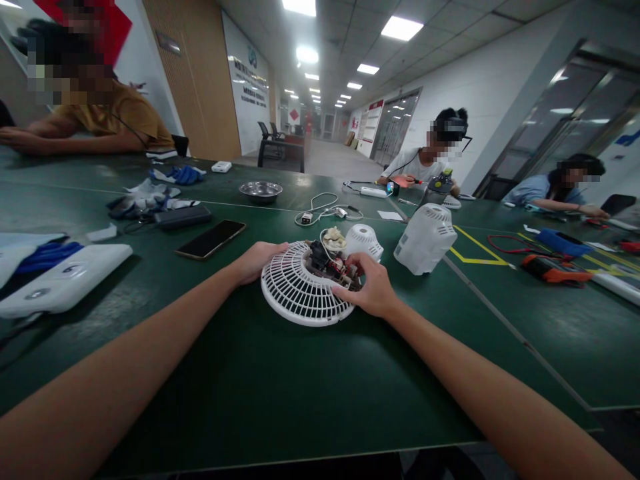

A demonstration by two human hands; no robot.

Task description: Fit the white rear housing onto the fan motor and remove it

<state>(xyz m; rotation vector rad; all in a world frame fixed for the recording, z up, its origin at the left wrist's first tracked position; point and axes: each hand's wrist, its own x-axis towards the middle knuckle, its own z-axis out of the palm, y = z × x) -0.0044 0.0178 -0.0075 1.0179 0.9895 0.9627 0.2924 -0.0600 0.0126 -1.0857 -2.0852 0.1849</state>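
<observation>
A white round fan grille (310, 303) lies on the green table with its slatted side toward me. An exposed motor assembly (333, 260) with wires and a cream-coloured gear part rises from its middle. My left hand (257, 262) grips the grille's left rim, its fingertips partly hidden behind it. At the right, my right hand (371, 283) has thumb and fingers closed around the side of the motor assembly. Just behind it sits a white vented cover (364, 241), and farther right stands a white plastic housing (425, 240).
A phone (213, 240), a white power bank (65, 280) and gloves (145, 200) are on the left. Behind are a metal bowl (261, 192) and a white cable (327, 210). An orange multimeter (555, 268) lies right. Several people sit around the table.
</observation>
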